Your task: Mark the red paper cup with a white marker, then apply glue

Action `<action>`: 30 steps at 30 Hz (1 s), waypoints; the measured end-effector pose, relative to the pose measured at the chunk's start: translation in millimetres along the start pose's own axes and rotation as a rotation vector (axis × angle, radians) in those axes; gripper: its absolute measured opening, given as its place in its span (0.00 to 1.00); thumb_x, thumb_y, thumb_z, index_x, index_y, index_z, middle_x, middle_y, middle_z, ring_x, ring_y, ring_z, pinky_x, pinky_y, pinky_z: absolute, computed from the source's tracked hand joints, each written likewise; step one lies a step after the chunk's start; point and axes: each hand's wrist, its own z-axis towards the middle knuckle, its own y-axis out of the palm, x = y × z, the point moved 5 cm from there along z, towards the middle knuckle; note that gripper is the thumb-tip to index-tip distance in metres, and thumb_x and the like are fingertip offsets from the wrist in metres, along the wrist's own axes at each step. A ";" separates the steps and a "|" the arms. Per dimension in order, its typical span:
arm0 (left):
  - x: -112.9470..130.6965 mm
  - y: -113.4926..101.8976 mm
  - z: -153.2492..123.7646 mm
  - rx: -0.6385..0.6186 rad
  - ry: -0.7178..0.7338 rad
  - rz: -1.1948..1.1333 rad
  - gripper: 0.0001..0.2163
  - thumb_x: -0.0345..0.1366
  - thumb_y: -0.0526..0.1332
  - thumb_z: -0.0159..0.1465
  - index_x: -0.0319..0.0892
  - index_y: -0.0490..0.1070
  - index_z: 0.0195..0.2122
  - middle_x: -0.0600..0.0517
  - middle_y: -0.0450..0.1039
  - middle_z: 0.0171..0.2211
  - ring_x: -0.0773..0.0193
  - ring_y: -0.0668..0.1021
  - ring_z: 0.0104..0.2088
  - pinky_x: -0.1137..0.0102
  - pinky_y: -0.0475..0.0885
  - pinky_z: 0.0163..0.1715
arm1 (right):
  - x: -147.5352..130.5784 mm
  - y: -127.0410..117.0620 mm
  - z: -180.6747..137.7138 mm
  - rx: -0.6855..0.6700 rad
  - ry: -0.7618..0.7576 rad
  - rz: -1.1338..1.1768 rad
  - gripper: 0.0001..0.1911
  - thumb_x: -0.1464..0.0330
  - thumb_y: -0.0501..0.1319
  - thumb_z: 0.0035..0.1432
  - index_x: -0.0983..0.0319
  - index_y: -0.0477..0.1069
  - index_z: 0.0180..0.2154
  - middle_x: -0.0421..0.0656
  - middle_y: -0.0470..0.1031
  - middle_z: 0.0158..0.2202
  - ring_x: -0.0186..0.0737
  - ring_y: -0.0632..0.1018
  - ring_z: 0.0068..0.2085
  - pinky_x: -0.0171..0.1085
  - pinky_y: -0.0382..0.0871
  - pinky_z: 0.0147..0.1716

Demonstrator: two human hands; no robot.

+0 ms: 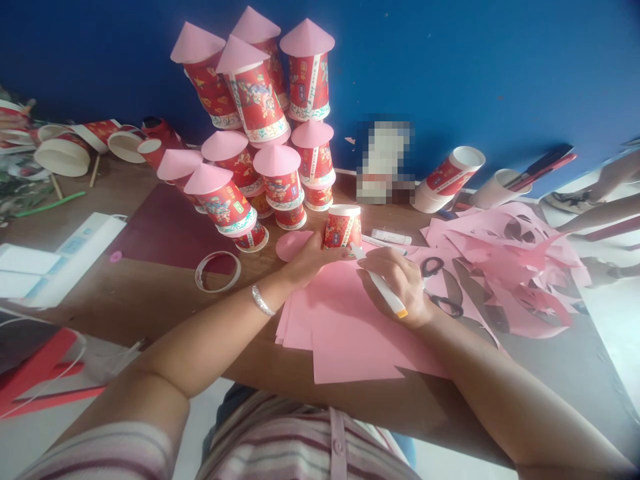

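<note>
My left hand (309, 259) is closed around the lower part of a red patterned paper cup (343, 227), which has a white rim. In my right hand (404, 279) is a white marker (386, 291) with a yellow-orange end, its tip at the cup's lower right side. Beneath both hands lie pink paper sheets (350, 333). A pink paper disc or cone (291, 245) sits beside my left fingers. Behind the cup are a capped white marker (391, 237) and a thin white pen or cap, partly hidden. Black-handled scissors (447, 305) rest right of my right hand.
Several red cup towers with pink cone roofs (220, 193) stand at the back left, near a tape roll (217, 272). Pink paper scraps (520, 260) are heaped at right. Stacked cups (447, 179) and a pen cup (495, 190) stand by the blue wall (475, 73).
</note>
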 end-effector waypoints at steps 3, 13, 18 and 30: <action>4.3 4.3 -2.0 -0.042 -0.011 -0.065 0.13 0.38 0.73 0.59 0.45 0.75 0.43 0.52 0.80 0.41 0.54 0.82 0.47 0.54 0.76 0.54 | 2.1 -0.9 -2.3 0.003 -0.023 -0.053 0.18 0.76 0.61 0.68 0.56 0.70 0.57 0.38 0.71 0.32 0.36 0.74 0.29 0.36 0.70 0.27; -6.9 0.4 1.5 -0.121 0.038 -0.170 0.14 0.38 0.71 0.63 0.43 0.77 0.48 0.47 0.83 0.46 0.52 0.84 0.51 0.54 0.76 0.58 | 19.4 6.2 -8.2 -0.003 0.141 -0.114 0.18 0.73 0.62 0.69 0.55 0.69 0.58 0.41 0.75 0.36 0.39 0.77 0.33 0.37 0.73 0.30; -4.4 5.0 0.0 -0.142 0.024 -0.117 0.19 0.38 0.75 0.60 0.43 0.77 0.51 0.46 0.83 0.48 0.52 0.84 0.50 0.54 0.77 0.56 | 24.0 10.8 -10.7 -0.017 0.195 -0.115 0.16 0.70 0.61 0.70 0.56 0.69 0.57 0.44 0.77 0.40 0.39 0.79 0.35 0.37 0.74 0.31; -6.4 -1.2 -0.4 -0.075 0.007 -0.173 0.20 0.45 0.72 0.62 0.45 0.76 0.52 0.47 0.81 0.47 0.51 0.82 0.52 0.56 0.74 0.55 | 32.6 13.0 -13.7 -0.077 0.308 0.079 0.20 0.59 0.65 0.70 0.57 0.66 0.59 0.46 0.78 0.44 0.44 0.81 0.41 0.44 0.80 0.41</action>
